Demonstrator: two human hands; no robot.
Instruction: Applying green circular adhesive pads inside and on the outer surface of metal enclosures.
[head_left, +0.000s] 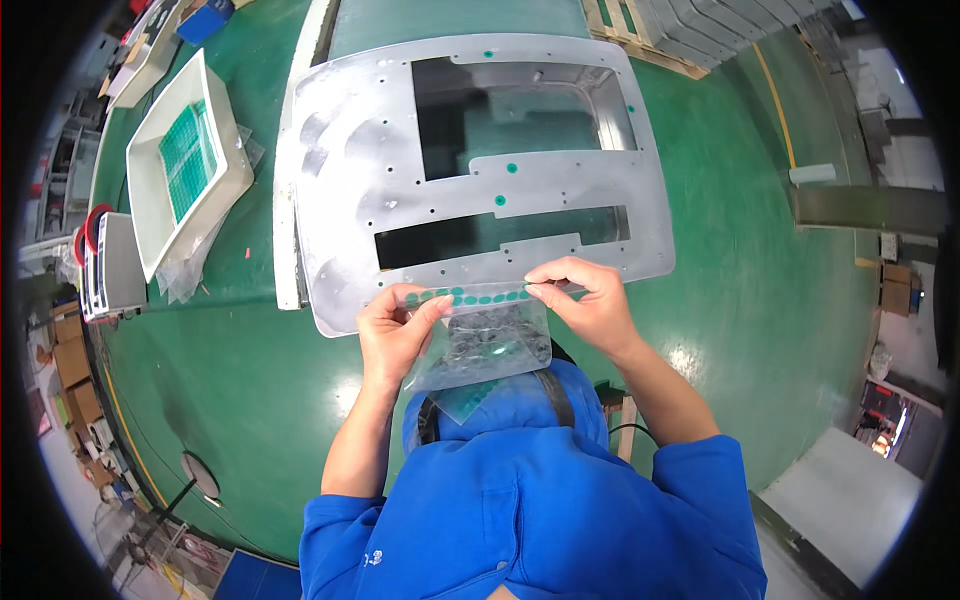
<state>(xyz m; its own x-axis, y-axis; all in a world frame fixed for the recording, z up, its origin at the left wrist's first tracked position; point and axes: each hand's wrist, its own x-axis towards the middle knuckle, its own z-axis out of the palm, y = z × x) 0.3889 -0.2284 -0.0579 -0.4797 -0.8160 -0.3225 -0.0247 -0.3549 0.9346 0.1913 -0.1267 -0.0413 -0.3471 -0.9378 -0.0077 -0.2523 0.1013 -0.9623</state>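
Observation:
A clear strip of round green stickers is stretched between my two hands, over the near edge of a large grey metal panel. My left hand pinches its left end, and my right hand pinches the right end between thumb and forefinger. Below the strip, a clear plastic sheet hangs over my lap. Two large cut-outs and several small holes run through the panel. A few green dots sit on its surface, some beside the upper cut-out. What lies under my fingertips is hidden.
The panel lies on a green-topped table. To the left, a white tray holds green sheets, with clear plastic under it. Red rings are beside a white box. A wooden pallet bears grey metal parts at the far right.

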